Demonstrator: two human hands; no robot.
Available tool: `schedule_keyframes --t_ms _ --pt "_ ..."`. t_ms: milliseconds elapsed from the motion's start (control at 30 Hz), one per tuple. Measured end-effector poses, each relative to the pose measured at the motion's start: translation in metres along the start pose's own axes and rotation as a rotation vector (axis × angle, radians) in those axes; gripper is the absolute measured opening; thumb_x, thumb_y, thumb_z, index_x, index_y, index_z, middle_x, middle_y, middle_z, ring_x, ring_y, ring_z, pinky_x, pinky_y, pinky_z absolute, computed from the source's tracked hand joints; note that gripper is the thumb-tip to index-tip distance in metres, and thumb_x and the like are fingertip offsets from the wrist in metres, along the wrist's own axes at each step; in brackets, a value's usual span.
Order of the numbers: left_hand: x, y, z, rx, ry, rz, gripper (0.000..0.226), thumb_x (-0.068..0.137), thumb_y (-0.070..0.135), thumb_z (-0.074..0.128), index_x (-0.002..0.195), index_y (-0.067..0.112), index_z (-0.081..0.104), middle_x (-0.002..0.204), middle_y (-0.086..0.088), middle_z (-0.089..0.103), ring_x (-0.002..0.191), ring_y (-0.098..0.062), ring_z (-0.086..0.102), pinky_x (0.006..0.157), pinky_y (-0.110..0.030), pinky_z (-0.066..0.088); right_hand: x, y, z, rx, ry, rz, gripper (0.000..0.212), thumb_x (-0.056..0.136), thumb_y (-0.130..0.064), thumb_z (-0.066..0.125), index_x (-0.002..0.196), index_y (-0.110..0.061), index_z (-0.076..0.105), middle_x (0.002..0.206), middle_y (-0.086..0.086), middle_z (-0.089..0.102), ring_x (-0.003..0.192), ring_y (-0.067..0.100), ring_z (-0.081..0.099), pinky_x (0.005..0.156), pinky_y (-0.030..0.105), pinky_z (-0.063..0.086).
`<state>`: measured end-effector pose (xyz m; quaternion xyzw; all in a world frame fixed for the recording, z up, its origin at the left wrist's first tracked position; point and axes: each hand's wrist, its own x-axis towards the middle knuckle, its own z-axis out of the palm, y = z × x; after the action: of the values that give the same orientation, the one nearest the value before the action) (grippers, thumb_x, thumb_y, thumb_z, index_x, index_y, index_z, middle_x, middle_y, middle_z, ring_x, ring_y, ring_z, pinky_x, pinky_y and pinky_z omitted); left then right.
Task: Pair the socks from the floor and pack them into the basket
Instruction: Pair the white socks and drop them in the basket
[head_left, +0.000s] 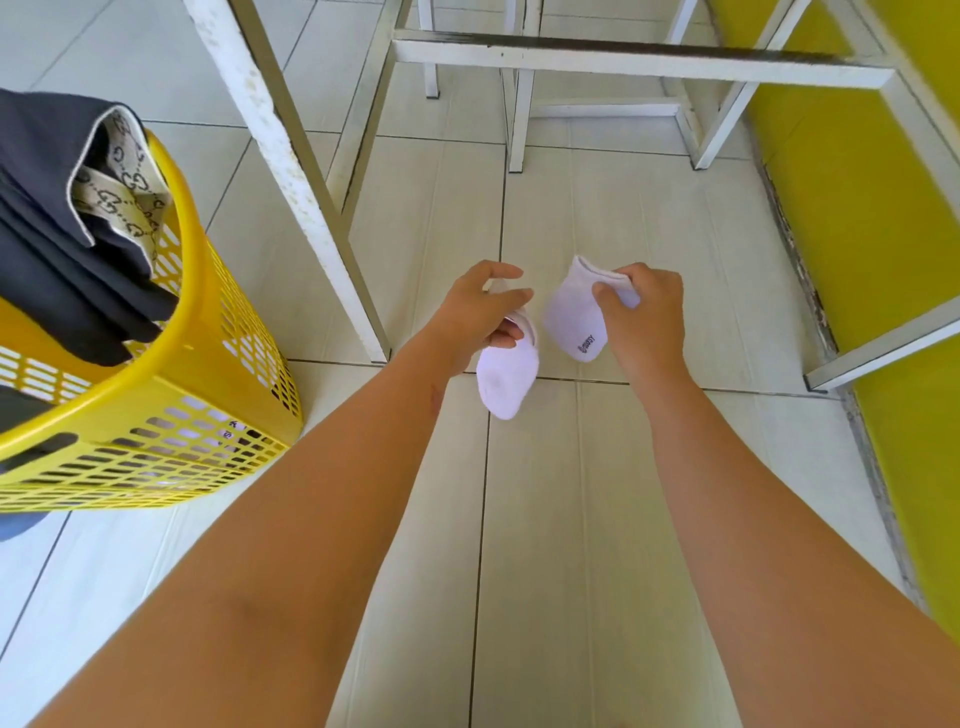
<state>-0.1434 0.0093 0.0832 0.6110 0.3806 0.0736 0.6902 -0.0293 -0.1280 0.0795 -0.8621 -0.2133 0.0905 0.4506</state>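
Both my arms reach out over the white tiled floor. My left hand (480, 312) grips the cuff of a plain white ankle sock (506, 379) that hangs toe-down. Just to its right, my right hand (649, 317) pinches the cuff of a second white ankle sock (574, 317) with small dark lettering near its toe. The two socks hang side by side, a small gap between them. The yellow slotted plastic basket (208, 374) stands on the floor at the left, well apart from my left hand.
Dark clothes (57, 234) and a beige patterned fabric (127, 192) hang over the basket's rim. White metal table and stool legs (291, 171) rise ahead, with a crossbar (623, 62) at the top. A yellow wall (883, 208) runs along the right.
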Motion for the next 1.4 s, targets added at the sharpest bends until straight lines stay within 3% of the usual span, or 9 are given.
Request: schedule_keyframes --t_ms 167,367,600,733,833,933,1000,1100,1400 --pt "-0.004 0.0 -0.004 -0.113 -0.105 -0.031 0.033 0.095 0.007 0.054 0.126 0.017 0.057 0.079 -0.007 0.06 0.062 -0.018 0.06 0.063 -0.025 0.057 -0.005 -0.01 0.001 -0.019 -0.13 -0.012 0.019 0.093 -0.02 0.051 0.092 -0.003 0.059 0.09 0.005 0.055 0.077 0.021 0.048 0.061 0.03 0.034" --pt "-0.004 -0.003 -0.011 -0.13 -0.178 0.042 0.042 0.087 -0.001 0.063 0.127 0.009 0.056 0.105 -0.007 0.063 0.099 -0.019 0.06 0.097 -0.032 0.049 -0.007 -0.008 -0.006 0.059 -0.056 0.007 0.012 0.091 -0.017 0.053 0.095 -0.006 0.056 0.083 0.0 0.057 0.074 0.017 0.05 0.057 0.023 0.036" --pt "-0.004 -0.003 -0.006 0.594 0.39 0.175 0.026 0.097 0.019 0.047 0.114 0.015 0.066 0.101 -0.01 0.065 0.098 -0.03 0.059 0.076 -0.028 0.044 -0.006 -0.005 -0.011 0.046 0.012 0.06 0.024 0.092 -0.024 0.052 0.07 -0.02 0.042 0.077 0.0 0.047 0.069 0.017 0.042 0.057 0.027 0.031" --pt "-0.006 -0.002 -0.011 0.934 0.473 0.21 0.033 0.098 0.039 0.049 0.12 0.022 0.067 0.125 -0.01 0.05 0.119 -0.031 0.043 0.094 -0.034 0.034 -0.009 -0.008 -0.013 0.027 0.011 0.059 0.024 0.091 -0.023 0.053 0.071 -0.017 0.041 0.073 -0.003 0.043 0.059 0.01 0.039 0.052 0.025 0.028" --pt "-0.004 -0.002 -0.016 0.823 0.435 0.152 0.03 0.097 0.042 0.049 0.105 0.023 0.071 0.125 -0.006 0.052 0.122 -0.027 0.042 0.1 -0.036 0.033 -0.012 -0.011 -0.013 0.046 -0.017 0.07 0.023 0.091 -0.022 0.054 0.072 -0.017 0.041 0.066 -0.007 0.04 0.057 0.008 0.037 0.052 0.024 0.027" --pt "0.0 -0.002 -0.021 0.372 0.281 0.067 0.032 0.099 0.036 0.047 0.073 0.019 0.052 0.083 -0.006 0.047 0.081 -0.023 0.045 0.068 -0.029 0.037 -0.012 -0.017 -0.015 0.076 -0.084 0.137 0.03 0.088 -0.018 0.051 0.065 -0.02 0.033 0.062 -0.005 0.035 0.056 0.013 0.032 0.053 0.028 0.024" --pt "0.0 -0.004 -0.024 0.185 0.234 0.051 0.024 0.099 0.031 0.048 0.082 0.014 0.05 0.084 -0.007 0.041 0.078 -0.019 0.038 0.062 -0.027 0.03 -0.011 -0.022 -0.017 0.109 -0.109 0.184 0.022 0.087 -0.018 0.049 0.068 -0.017 0.037 0.064 -0.003 0.034 0.06 0.016 0.029 0.055 0.03 0.022" --pt "0.0 -0.008 -0.026 0.037 0.204 0.056 0.02 0.097 0.034 0.051 0.089 0.016 0.056 0.09 -0.006 0.05 0.084 -0.019 0.046 0.081 -0.031 0.043 -0.009 -0.025 -0.019 0.118 -0.064 0.19 0.011 0.086 -0.018 0.048 0.076 -0.015 0.047 0.068 -0.001 0.038 0.064 0.017 0.032 0.055 0.03 0.024" --pt "-0.006 0.0 -0.007 -0.111 0.078 0.085 0.035 0.099 0.03 0.05 0.113 0.003 0.067 0.118 -0.024 0.066 0.111 -0.036 0.065 0.091 -0.038 0.058 -0.012 -0.025 -0.011 0.041 0.013 0.069 0.031 0.086 -0.015 0.054 0.061 -0.025 0.037 0.067 -0.006 0.04 0.056 0.01 0.039 0.05 0.024 0.029"
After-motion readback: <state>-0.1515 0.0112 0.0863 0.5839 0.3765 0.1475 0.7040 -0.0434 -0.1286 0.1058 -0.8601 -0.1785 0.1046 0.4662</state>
